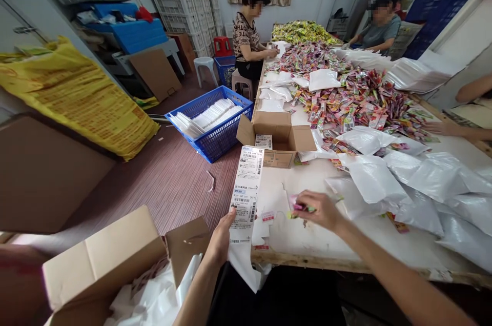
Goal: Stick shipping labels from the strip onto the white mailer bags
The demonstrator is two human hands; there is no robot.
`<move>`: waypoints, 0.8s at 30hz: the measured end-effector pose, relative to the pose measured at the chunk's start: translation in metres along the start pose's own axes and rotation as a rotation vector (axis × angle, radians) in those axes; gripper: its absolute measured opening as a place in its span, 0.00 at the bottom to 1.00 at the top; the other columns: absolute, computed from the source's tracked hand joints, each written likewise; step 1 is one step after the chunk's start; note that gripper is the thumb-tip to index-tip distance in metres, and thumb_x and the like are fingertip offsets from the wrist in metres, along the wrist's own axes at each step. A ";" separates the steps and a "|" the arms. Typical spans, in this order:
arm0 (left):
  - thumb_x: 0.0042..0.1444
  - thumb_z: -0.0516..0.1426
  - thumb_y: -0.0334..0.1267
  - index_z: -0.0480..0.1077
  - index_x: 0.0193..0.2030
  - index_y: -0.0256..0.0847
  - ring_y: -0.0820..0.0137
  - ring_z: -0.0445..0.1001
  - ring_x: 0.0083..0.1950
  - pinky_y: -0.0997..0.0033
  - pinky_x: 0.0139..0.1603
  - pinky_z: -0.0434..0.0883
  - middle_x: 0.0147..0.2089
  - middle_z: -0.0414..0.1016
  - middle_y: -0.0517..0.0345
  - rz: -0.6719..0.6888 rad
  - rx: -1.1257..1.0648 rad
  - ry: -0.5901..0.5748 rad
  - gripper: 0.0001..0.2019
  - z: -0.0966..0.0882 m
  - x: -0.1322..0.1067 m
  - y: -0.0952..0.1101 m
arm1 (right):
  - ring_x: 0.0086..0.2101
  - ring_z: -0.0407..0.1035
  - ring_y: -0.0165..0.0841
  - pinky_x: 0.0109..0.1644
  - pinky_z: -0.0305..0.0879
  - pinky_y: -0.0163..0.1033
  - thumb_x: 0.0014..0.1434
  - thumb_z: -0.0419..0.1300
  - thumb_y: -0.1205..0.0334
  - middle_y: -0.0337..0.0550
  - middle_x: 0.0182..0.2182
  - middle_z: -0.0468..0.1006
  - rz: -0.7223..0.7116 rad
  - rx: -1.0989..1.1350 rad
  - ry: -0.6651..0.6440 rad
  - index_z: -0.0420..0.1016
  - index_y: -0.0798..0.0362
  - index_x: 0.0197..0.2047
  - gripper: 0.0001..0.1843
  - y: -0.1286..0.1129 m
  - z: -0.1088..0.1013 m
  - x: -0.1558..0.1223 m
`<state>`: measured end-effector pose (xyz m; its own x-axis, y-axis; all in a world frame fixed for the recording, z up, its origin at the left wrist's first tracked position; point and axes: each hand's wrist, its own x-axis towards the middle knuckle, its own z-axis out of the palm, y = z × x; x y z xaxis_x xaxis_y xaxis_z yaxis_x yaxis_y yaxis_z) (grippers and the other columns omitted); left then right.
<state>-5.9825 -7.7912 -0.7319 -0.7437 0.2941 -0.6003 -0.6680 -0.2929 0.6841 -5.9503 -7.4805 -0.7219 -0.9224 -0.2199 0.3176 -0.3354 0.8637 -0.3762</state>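
My left hand [221,236] is closed on a long strip of white shipping labels [248,187] that stands up from the table's near edge, its lower end hanging over the edge. My right hand [321,209] rests on the white table [307,241] just right of the strip, fingers pinched on a few small colourful sachets [302,207]. White plastic mailer bags [374,182] lie right beside that hand.
An open small cardboard box [277,139] sits on the table ahead. A big heap of colourful sachets [346,93] covers the middle. A blue basket [211,121] stands on the floor, a cardboard carton [111,264] at my left. Two people sit at the far end; another arm [461,131] reaches in from the right.
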 end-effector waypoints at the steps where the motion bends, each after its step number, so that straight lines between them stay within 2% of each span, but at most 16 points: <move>1: 0.56 0.60 0.50 0.73 0.55 0.30 0.47 0.77 0.53 0.50 0.54 0.73 0.48 0.81 0.39 0.006 0.008 -0.010 0.27 -0.001 0.000 0.000 | 0.38 0.72 0.34 0.45 0.70 0.37 0.60 0.61 0.45 0.40 0.36 0.78 0.000 -0.032 0.038 0.78 0.47 0.33 0.15 0.010 -0.033 0.014; 2: 0.56 0.60 0.51 0.73 0.55 0.30 0.47 0.77 0.53 0.50 0.54 0.73 0.47 0.81 0.39 0.016 0.013 -0.022 0.28 0.000 0.000 0.001 | 0.46 0.70 0.40 0.53 0.67 0.46 0.61 0.59 0.45 0.47 0.41 0.77 0.042 -0.083 0.119 0.78 0.50 0.37 0.17 0.024 -0.065 0.030; 3: 0.56 0.60 0.51 0.73 0.55 0.29 0.47 0.77 0.53 0.50 0.54 0.73 0.48 0.81 0.39 0.029 0.017 -0.028 0.28 0.001 -0.001 0.001 | 0.55 0.63 0.49 0.59 0.58 0.58 0.62 0.58 0.47 0.58 0.50 0.72 0.107 -0.149 0.222 0.77 0.55 0.44 0.20 0.041 -0.096 0.047; 4: 0.56 0.60 0.52 0.73 0.55 0.30 0.47 0.77 0.54 0.51 0.54 0.73 0.48 0.80 0.39 0.042 0.019 -0.031 0.28 0.003 -0.001 0.001 | 0.63 0.48 0.58 0.62 0.42 0.69 0.59 0.63 0.47 0.65 0.61 0.59 0.186 -0.256 0.351 0.73 0.58 0.54 0.27 0.058 -0.120 0.063; 5: 0.56 0.60 0.52 0.73 0.55 0.30 0.47 0.76 0.54 0.51 0.55 0.73 0.49 0.80 0.40 0.051 0.019 -0.038 0.28 0.005 -0.002 0.001 | 0.65 0.35 0.62 0.62 0.33 0.73 0.54 0.67 0.45 0.64 0.67 0.45 0.270 -0.496 0.452 0.64 0.55 0.63 0.39 0.074 -0.136 0.077; 6: 0.56 0.60 0.52 0.73 0.55 0.31 0.48 0.76 0.55 0.51 0.55 0.72 0.49 0.80 0.40 0.057 0.016 -0.043 0.28 0.007 -0.003 0.001 | 0.66 0.29 0.65 0.61 0.29 0.75 0.52 0.69 0.46 0.66 0.69 0.38 0.325 -0.612 0.425 0.55 0.56 0.68 0.48 0.087 -0.142 0.086; 7: 0.56 0.60 0.52 0.74 0.54 0.31 0.48 0.76 0.55 0.52 0.55 0.72 0.49 0.80 0.41 0.061 0.011 -0.045 0.27 0.009 -0.005 0.001 | 0.66 0.29 0.65 0.61 0.27 0.74 0.51 0.70 0.49 0.66 0.69 0.38 0.384 -0.677 0.358 0.51 0.55 0.70 0.51 0.097 -0.138 0.092; 8: 0.56 0.60 0.52 0.74 0.53 0.32 0.48 0.75 0.55 0.52 0.56 0.72 0.49 0.80 0.41 0.064 0.006 -0.047 0.26 0.010 -0.006 0.001 | 0.66 0.35 0.62 0.62 0.30 0.72 0.51 0.70 0.52 0.66 0.68 0.45 0.426 -0.702 0.253 0.51 0.55 0.70 0.50 0.104 -0.125 0.093; 10: 0.56 0.61 0.51 0.75 0.52 0.32 0.48 0.75 0.56 0.52 0.56 0.71 0.49 0.80 0.42 0.068 0.005 -0.048 0.25 0.011 -0.009 0.001 | 0.61 0.53 0.54 0.65 0.38 0.64 0.52 0.68 0.61 0.63 0.59 0.64 0.467 -0.623 0.036 0.59 0.58 0.64 0.39 0.112 -0.080 0.085; 12: 0.54 0.62 0.50 0.76 0.51 0.32 0.48 0.75 0.56 0.52 0.57 0.71 0.49 0.81 0.42 0.068 0.018 -0.045 0.24 0.011 -0.013 0.002 | 0.55 0.62 0.50 0.63 0.47 0.57 0.50 0.67 0.67 0.62 0.52 0.72 0.485 -0.568 -0.020 0.67 0.59 0.57 0.30 0.115 -0.032 0.071; 13: 0.54 0.62 0.49 0.76 0.50 0.32 0.47 0.75 0.57 0.53 0.57 0.71 0.48 0.81 0.42 0.067 0.026 -0.047 0.24 0.011 -0.015 0.002 | 0.53 0.64 0.49 0.61 0.49 0.55 0.50 0.66 0.68 0.61 0.49 0.73 0.494 -0.547 -0.008 0.70 0.60 0.52 0.25 0.118 -0.014 0.064; 15: 0.53 0.63 0.50 0.76 0.50 0.31 0.47 0.74 0.57 0.53 0.57 0.70 0.48 0.81 0.41 0.066 0.030 -0.058 0.24 0.012 -0.019 0.005 | 0.50 0.65 0.48 0.58 0.51 0.53 0.54 0.61 0.68 0.60 0.46 0.75 0.526 -0.502 0.045 0.72 0.58 0.46 0.15 0.125 0.004 0.058; 16: 0.53 0.63 0.50 0.76 0.50 0.31 0.47 0.74 0.57 0.53 0.57 0.70 0.48 0.81 0.41 0.068 0.024 -0.063 0.24 0.013 -0.021 0.006 | 0.48 0.66 0.47 0.57 0.51 0.52 0.56 0.58 0.68 0.58 0.44 0.76 0.542 -0.477 0.081 0.73 0.57 0.44 0.11 0.130 0.003 0.058; 18: 0.54 0.63 0.50 0.76 0.50 0.31 0.48 0.75 0.56 0.53 0.57 0.71 0.49 0.80 0.41 0.074 0.004 -0.065 0.24 0.014 -0.023 0.007 | 0.45 0.66 0.44 0.56 0.50 0.51 0.58 0.55 0.65 0.56 0.42 0.76 0.585 -0.427 0.181 0.73 0.56 0.41 0.09 0.141 -0.014 0.062; 21: 0.55 0.62 0.47 0.75 0.51 0.30 0.49 0.76 0.54 0.54 0.56 0.72 0.48 0.81 0.41 0.066 -0.060 -0.049 0.23 0.014 -0.024 0.007 | 0.41 0.67 0.44 0.52 0.54 0.50 0.59 0.53 0.58 0.57 0.41 0.76 0.705 -0.360 0.396 0.73 0.59 0.42 0.14 0.155 -0.059 0.071; 24: 0.58 0.59 0.46 0.72 0.55 0.29 0.50 0.79 0.50 0.55 0.50 0.75 0.43 0.82 0.41 0.003 -0.128 -0.024 0.24 0.010 -0.024 0.012 | 0.36 0.68 0.42 0.43 0.62 0.45 0.60 0.52 0.55 0.63 0.40 0.76 0.827 -0.276 0.621 0.71 0.65 0.46 0.21 0.153 -0.107 0.064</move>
<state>-5.9724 -7.7929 -0.7053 -0.7458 0.3144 -0.5873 -0.6648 -0.4074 0.6261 -6.0397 -7.3138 -0.6662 -0.5583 0.6832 0.4707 0.4762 0.7285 -0.4925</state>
